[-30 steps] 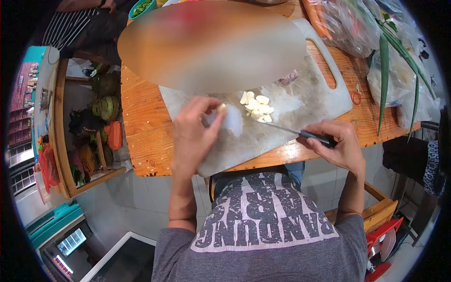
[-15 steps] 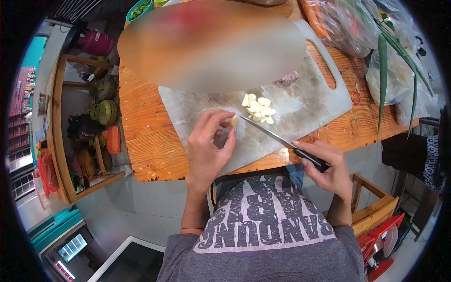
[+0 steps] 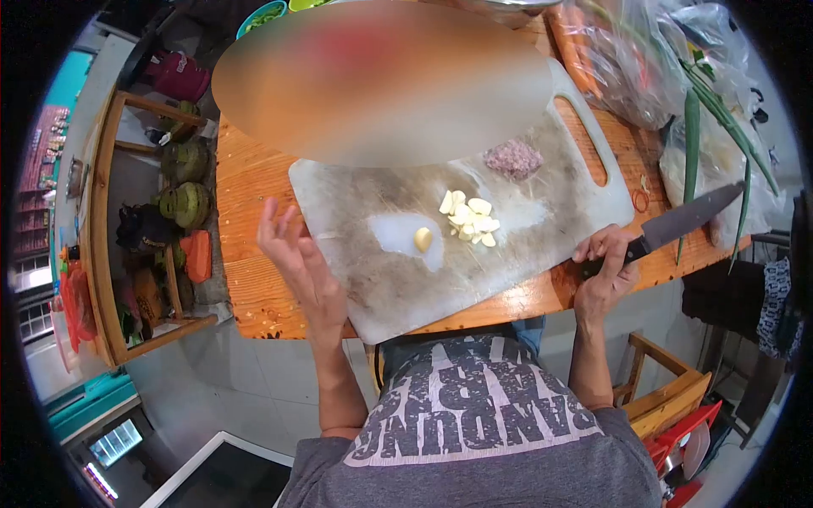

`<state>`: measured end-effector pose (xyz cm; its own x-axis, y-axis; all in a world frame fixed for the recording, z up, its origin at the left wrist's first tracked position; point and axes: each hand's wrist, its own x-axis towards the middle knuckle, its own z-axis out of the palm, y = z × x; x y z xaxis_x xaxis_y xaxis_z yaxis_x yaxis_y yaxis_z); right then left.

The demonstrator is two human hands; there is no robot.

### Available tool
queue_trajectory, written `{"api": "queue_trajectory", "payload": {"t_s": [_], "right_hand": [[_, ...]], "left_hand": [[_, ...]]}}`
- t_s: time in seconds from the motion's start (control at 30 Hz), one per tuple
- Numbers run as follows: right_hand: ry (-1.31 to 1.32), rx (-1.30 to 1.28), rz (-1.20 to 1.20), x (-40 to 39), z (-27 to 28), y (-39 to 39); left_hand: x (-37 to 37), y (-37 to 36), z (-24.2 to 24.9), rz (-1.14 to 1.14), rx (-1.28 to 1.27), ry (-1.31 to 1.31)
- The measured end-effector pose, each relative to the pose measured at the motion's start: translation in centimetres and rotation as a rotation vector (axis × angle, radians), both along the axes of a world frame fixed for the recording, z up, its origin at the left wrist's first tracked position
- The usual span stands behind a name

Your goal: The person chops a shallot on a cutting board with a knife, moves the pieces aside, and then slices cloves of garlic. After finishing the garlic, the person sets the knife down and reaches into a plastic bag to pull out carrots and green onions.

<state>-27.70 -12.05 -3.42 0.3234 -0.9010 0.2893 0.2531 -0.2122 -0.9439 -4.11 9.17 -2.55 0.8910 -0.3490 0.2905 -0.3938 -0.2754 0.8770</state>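
My right hand (image 3: pixel 605 267) is wrapped round the black handle of a kitchen knife (image 3: pixel 694 212), its broad blade pointing right, beyond the board's edge. Off the left side of the white cutting board (image 3: pixel 381 292), my left hand (image 3: pixel 303 267) is raised with fingers apart and nothing in it. A single garlic clove (image 3: pixel 423 240) lies on the board, between the two hands. Just right of it sits a small pile of peeled garlic cloves (image 3: pixel 471 218). Farther back is a finely chopped pinkish heap (image 3: pixel 512 159). A blurred oval hides the far left part of the board.
The board rests on a wooden table (image 3: pixel 254 296). Carrots (image 3: pixel 576 51) and plastic bags (image 3: pixel 635 68) stand at the back right, with long green leaves (image 3: pixel 692 161) hanging over the edge. A red rubber band (image 3: pixel 641 201) lies beside the board's handle. A teal bowl (image 3: pixel 262 19) of greens is at the back left.
My left hand has let go of the garlic clove, now on the board, and moved left. My right hand has swung the knife from pointing left over the board to pointing right.
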Motion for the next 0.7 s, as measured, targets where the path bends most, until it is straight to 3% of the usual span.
{"api": "queue_trajectory", "payload": {"t_s": [0.1,0.27,0.4,0.5,0.6,0.7], "right_hand": [[0.129,0.09,0.058,0.8,1.0,-0.4],[0.322,0.051,0.11,0.8,1.1,-0.1],[0.297,0.096,0.17,1.0,1.5,0.3],[0.26,0.122,0.216,1.4,1.3,0.2],[0.189,0.131,0.219,1.4,1.1,0.2],[0.149,0.154,0.23,1.2,1.0,0.2]], "left_hand": [[-0.8,-0.1,-0.6,-0.135,-0.101,-0.042],[0.4,-0.1,-0.2,-0.176,0.055,-0.129],[3.0,0.0,0.2,-0.277,0.325,-0.342],[4.8,-1.6,-0.8,-0.255,0.209,-0.278],[5.5,-1.4,-0.5,-0.29,0.321,-0.353],[5.9,-0.8,-0.9,-0.217,0.174,-0.405]]}}
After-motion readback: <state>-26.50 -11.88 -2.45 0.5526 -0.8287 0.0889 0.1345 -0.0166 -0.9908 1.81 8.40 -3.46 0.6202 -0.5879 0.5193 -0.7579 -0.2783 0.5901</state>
